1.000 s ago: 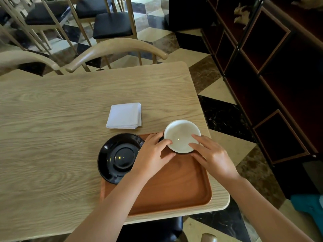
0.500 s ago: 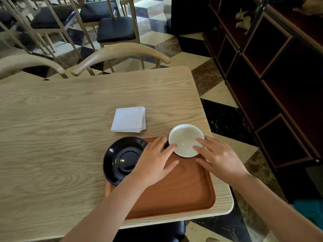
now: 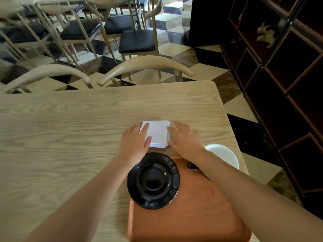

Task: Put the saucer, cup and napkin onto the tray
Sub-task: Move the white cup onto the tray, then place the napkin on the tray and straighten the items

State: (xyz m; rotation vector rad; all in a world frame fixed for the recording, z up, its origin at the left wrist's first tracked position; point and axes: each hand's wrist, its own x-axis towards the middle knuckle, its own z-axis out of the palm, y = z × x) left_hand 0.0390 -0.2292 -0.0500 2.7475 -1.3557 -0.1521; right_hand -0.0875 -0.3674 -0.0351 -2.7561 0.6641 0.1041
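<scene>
A light wooden table (image 3: 70, 128) in a room of chairs carries the work. Both hands have left the cup (image 3: 225, 154) and moved forward: the left hand (image 3: 134, 142) and right hand (image 3: 185, 138) lie flat and open, flanking the folded napkin (image 3: 157, 132), holding nothing. The saucer (image 3: 153, 180) overlaps the far-left corner of the tray (image 3: 192, 215); the cup sits at its far-right corner. The napkin remains on the table; judged next step: grasp it.

Wooden table (image 3: 70, 133) under napkin (image 3: 158, 132), tray (image 3: 201, 215), perhaps saucer's (image 3: 153, 180) edge.
</scene>
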